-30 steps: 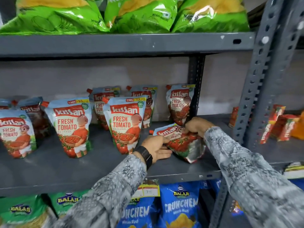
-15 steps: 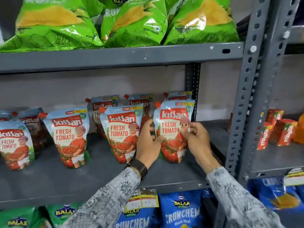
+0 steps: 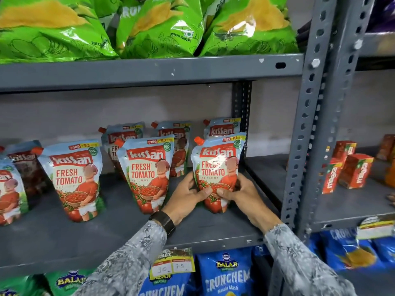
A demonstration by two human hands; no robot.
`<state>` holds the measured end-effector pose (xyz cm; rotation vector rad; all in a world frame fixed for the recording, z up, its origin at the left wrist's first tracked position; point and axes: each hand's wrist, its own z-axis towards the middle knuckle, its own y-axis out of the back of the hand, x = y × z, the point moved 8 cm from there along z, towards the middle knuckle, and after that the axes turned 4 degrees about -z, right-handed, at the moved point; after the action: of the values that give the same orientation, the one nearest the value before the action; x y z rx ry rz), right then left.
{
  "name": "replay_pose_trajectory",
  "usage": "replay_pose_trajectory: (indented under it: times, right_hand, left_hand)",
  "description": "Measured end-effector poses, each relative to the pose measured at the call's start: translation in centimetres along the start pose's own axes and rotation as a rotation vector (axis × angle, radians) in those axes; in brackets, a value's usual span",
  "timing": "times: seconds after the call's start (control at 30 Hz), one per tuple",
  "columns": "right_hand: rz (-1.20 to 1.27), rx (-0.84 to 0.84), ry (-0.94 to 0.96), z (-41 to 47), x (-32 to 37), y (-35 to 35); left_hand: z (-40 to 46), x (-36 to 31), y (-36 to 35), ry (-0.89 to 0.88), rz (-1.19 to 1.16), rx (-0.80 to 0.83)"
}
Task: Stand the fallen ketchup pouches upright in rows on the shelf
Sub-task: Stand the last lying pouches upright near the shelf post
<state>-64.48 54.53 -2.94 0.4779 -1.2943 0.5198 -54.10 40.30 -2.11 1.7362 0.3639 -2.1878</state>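
On shelf (image 3: pixel 119 238), both hands clasp upright pouch (image 3: pixel 217 165), spout up.

A matt grey painted metal shelf (image 3: pixel 53 238) with small white chips along its front edge, bolted to a perforated grey metal upright (image 3: pixel 307 124). Ketchup pouches (image 3: pixel 147 174) of glossy plastic film, slightly crinkled, each with a smooth orange plastic cap; glare streaks the front of the pouch (image 3: pixel 218 167) held between both hands. Above, shiny green plastic crisp bags (image 3: pixel 166 26) with bright reflections. Below, glossy blue bags (image 3: pixel 226 272) and a paper price tag (image 3: pixel 172 262) with handwritten numbers. To the right, matt cardboard cartons (image 3: pixel 354 170). The sleeves (image 3: pixel 132 261) are soft, patterned grey cloth. The left wrist carries a dark, smooth-looking band (image 3: pixel 165 221). The back wall looks flat and matt.
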Motion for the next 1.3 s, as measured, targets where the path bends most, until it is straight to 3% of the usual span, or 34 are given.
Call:
replay_pose_trajectory:
  times: [0.3,0.7,0.9,1.03,1.13,1.2,1.3]
  right_hand:
    - [0.152,-0.245,-0.022,-0.3,-0.7,3.1]
    - [0.053,-0.244,-0.008,-0.6,-1.3,3.2]
    - [-0.084,-0.281,0.03,-2.0,-0.7,3.3]
    - [-0.275,-0.505,0.118,-4.7,0.7,3.6]
    - [-0.259,-0.585,0.256,-6.4,2.9,1.9]
    - [-0.279,-0.539,0.337,-6.6,4.1,-1.0]
    - [-0.321,-0.314,0.35,-4.6,4.2,-6.9]
  left_hand:
    - [1.7,0.8,-3.9,-0.047,0.007,-0.049]
    - [0.9,0.4,-4.0,-0.05,0.011,-0.038]
    - [-0.1,0.0,-2.8,-0.01,0.12,-0.051]
    - [-2.3,-0.9,0.9,-0.012,0.215,-0.121]
    - [-5.0,-2.5,4.4,-0.11,0.248,-0.195]
    - [-7.1,-3.4,8.3,-0.187,0.215,-0.336]
    - [-9.2,-4.0,14.2,-0.239,0.207,-0.585]
